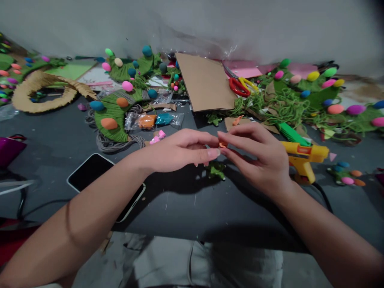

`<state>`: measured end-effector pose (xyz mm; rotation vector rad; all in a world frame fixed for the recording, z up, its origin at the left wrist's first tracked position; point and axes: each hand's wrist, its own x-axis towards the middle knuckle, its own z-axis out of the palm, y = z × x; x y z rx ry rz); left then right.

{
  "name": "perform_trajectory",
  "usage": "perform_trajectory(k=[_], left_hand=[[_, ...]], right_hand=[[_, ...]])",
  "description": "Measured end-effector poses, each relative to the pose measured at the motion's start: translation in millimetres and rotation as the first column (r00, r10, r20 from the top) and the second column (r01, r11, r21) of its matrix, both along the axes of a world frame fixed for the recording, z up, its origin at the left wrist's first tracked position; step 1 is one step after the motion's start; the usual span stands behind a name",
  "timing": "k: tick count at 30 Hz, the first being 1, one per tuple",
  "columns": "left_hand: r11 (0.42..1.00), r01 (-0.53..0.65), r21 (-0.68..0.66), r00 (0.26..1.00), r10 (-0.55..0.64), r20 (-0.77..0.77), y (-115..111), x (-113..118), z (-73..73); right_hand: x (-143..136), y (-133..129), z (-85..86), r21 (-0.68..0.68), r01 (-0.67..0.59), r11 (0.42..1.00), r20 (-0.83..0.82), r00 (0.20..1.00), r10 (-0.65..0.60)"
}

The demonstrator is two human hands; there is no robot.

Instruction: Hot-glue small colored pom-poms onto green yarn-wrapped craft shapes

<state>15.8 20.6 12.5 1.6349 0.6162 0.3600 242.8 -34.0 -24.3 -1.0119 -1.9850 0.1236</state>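
Observation:
Just above the dark table, my left hand (183, 152) and my right hand (261, 156) meet at the fingertips. Pinched between them is a small lump of orange clay (222, 145), mostly covered by the fingers. The thumb and index finger of each hand touch it. Directly below lies a small green yarn-wrapped piece (216, 171), partly hidden by my left fingers. Another small green piece (214, 119) rests behind my hands, close to a scrap of cardboard with a bit of orange clay (237, 120) on it. Small pink clay pieces (157, 137) sit behind my left wrist.
A yellow glue gun (304, 158) lies right of my right hand, its cable trailing forward. A phone (93, 172) lies under my left forearm. Behind are a cardboard sheet (207, 82), red-and-yellow scissors (240, 87), packets of clay (163, 119), green yarn (288, 108) and a yarn-wrapped crescent (112, 114).

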Motion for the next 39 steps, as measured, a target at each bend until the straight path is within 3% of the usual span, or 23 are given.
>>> perform_trajectory(k=[4, 8, 13, 17, 21, 27, 32, 36, 39], left_hand=[[1.0, 0.024, 0.0, 1.0, -0.024, -0.019, 0, -1, -1.5], [0.983, -0.184, 0.006, 0.98, 0.184, -0.074, 2, -4, -0.5], [0.936, -0.33, 0.122, 0.936, 0.341, -0.089, 4, -7, 2.2], [0.936, -0.325, 0.138, 0.937, 0.338, -0.09, 5, -7, 1.5], [0.937, -0.315, 0.154, 0.938, 0.332, -0.098, 5, -7, 1.4], [0.934, -0.316, 0.169, 0.935, 0.337, -0.109, 5, -7, 1.1], [0.935, -0.313, 0.168, 0.938, 0.331, -0.099, 5, -6, 0.3], [0.935, -0.312, 0.17, 0.938, 0.332, -0.101, 5, -7, 1.1], [0.935, -0.316, 0.163, 0.936, 0.335, -0.107, 5, -7, 1.9]], right_hand=[[-1, -1, 1.7, -0.015, -0.001, 1.0, 0.017, 1.0, 0.001], [2, -6, 11.0, -0.096, 0.14, 0.985, -0.067, 0.987, -0.147], [9, -9, 14.7, -0.119, 0.02, 0.993, -0.01, 1.0, -0.021], [12, -11, 9.2, -0.175, -0.085, 0.981, -0.033, 0.996, 0.081], [12, -13, 9.8, -0.269, -0.018, 0.963, -0.052, 0.999, 0.004], [11, -10, 10.5, -0.144, -0.057, 0.988, -0.005, 0.998, 0.057], [13, -11, 8.6, -0.284, -0.061, 0.957, -0.043, 0.998, 0.051], [12, -11, 7.5, -0.234, -0.063, 0.97, -0.024, 0.998, 0.059], [11, -11, 7.2, -0.321, -0.092, 0.943, -0.051, 0.996, 0.079]])
